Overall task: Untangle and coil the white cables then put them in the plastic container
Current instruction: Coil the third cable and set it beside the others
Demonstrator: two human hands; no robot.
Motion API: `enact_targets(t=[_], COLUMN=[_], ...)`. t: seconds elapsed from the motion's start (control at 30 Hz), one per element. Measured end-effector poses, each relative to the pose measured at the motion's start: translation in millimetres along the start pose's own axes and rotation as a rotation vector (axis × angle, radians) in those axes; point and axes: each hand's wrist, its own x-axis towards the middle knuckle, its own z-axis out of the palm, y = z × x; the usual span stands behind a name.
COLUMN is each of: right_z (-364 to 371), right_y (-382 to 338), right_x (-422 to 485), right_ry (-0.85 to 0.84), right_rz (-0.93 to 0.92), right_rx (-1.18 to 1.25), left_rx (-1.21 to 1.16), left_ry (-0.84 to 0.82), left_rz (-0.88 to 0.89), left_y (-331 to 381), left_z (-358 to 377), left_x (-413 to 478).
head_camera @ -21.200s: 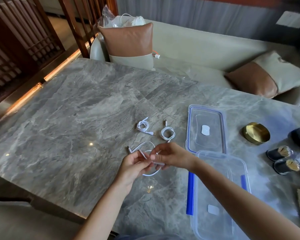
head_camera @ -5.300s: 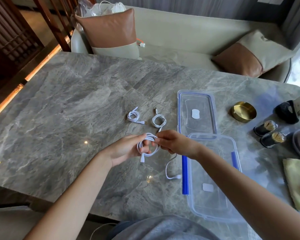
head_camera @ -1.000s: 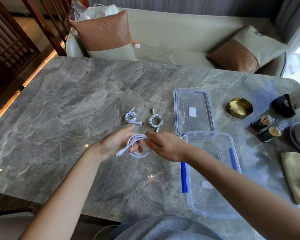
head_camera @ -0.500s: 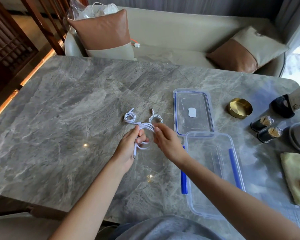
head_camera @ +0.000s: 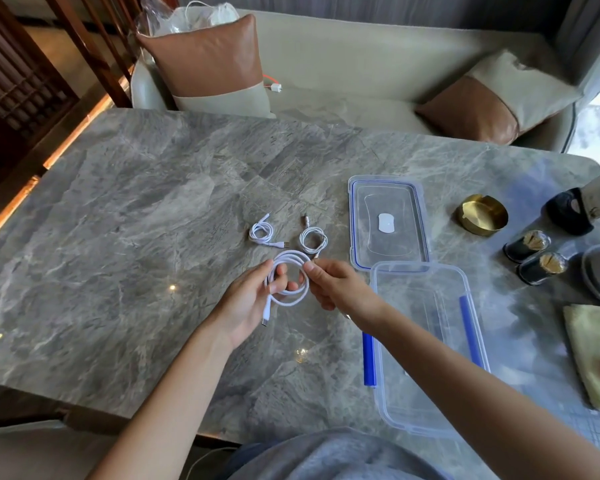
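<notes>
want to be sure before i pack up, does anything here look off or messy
Nothing is spilled or damaged. The only loose bit is the plug end hanging from the cable coil that the left hand and right hand hold. The two small coils on the table lie tidy; the container is empty.

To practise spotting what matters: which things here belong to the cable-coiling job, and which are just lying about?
Job: white cable held in left hand and right hand; left coiled cable; right coiled cable; plastic container; lid.
Lying about: brass ashtray; near dark jar; far dark jar; yellow cloth.
</notes>
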Motion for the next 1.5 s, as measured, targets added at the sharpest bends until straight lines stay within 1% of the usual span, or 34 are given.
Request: enact_targets(t=[0.07,0.1,0.2,0.27,0.33,0.47,0.6,0.7,0.8,0.83,0.9,0.97,1.03,1.2,1.23,1.3,1.33,1.43,1.5], right_z=[2.0,2.0,-1.4,-3.9,-4.5,0.2,0.5,-2.1,-8.5,-12.0,-19.7,-25.0,-25.5,-22.7,-23.6,-24.9,-25.7,-22.8,-16.5], right_y=[-4.2,-5.1,-6.2,-5.5,-3.6,-1.6,-2.6,-2.5,-5.5,-6.6,-8.2,-8.8,-11.5,-24.4,-27.4,-34.5,-38.2,-46.2,-45.0], right_x=[-1.9,-1.2,1.3,1.9,1.6,0.5,0.0,2.8,5.2,5.0,2.6,-1.4,-6.2,-14.4,-15.5,-16.6,-16.8,-15.8,-14.3], right_ry=[-0.062,-0.079,-0.036,0.004,0.035,0.009,-0.031,0.009,0.067,0.068,0.065,0.04,-0.009,-0.259,-0.284,-0.276,-0.249,-0.139,-0.05], right_rz=[-0.083,-0.121,-0.153,-0.155,-0.151,-0.16,-0.159,-0.149,-0.126,-0.132,-0.156,-0.165,-0.151,-0.077,-0.078,-0.106,-0.116,-0.142,-0.192], right_rx=[-0.051,-0.116,-0.33,-0.4,-0.456,-0.567,-0.571,-0.455,-0.301,-0.293,-0.364,-0.428,-0.443,-0.587,-0.647,-0.725,-0.688,-0.356,-0.205], left_rx=[0.022,0.04,0.131,0.202,0.217,0.214,0.227,0.146,-0.006,-0.074,-0.192,-0.218,-0.192,-0.154,-0.134,-0.114,-0.129,-0.208,-0.258], left_ry=[0.06,0.076,0.082,0.072,0.044,-0.031,-0.105,-0.103,-0.021,0.019,0.09,0.149,0.2,0.257,0.256,0.255,0.261,0.267,0.238], left_rz=[0.031,0.044,0.071,0.077,0.052,-0.039,-0.047,-0.014,0.002,0.008,0.032,0.063,0.086,0.111,0.114,0.123,0.123,0.115,0.115], left_y=[-0.7,-1.0,-2.6,-2.9,-1.8,2.9,1.3,-5.3,-11.6,-12.2,-12.5,-13.3,-15.5,-19.3,-19.9,-21.3,-21.4,-17.5,-15.2], left_z=[0.8,1.2,2.1,2.7,3.2,-1.9,-8.1,-7.4,-2.2,-1.2,-0.1,1.3,2.8,3.5,3.8,5.6,6.6,10.2,16.5], left_x=[0.9,1.4,1.5,0.5,-0.5,-2.5,-3.9,-4.3,-3.2,-2.5,0.1,1.6,2.7,5.1,4.7,2.7,1.9,1.0,-0.2])
